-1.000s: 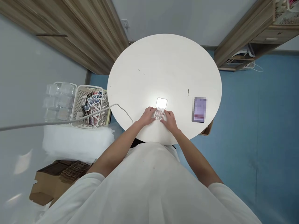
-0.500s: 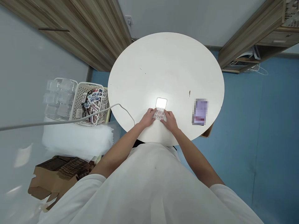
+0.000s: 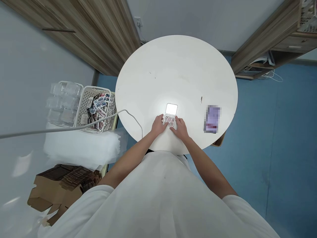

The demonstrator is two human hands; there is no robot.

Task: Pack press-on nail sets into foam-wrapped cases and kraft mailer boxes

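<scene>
1. The left side of a small clear case was held by the left hand, thumb laid at the near edge; its right side was held by the right hand. Grip tightness could not be told.
2. The case was set on the round white worktop, near the body, its lid opened away and washed out by glare; the reddish pieces inside were too small to be identified.
3. A purple item, to the right, was blurred into blocks.
4. Printed packets, in a perforated basket, were partly crossed by a grey cable.
5. A cardboard carton was partly covered by the left sleeve.
6. A shelf basket was cut off, upper right.
</scene>
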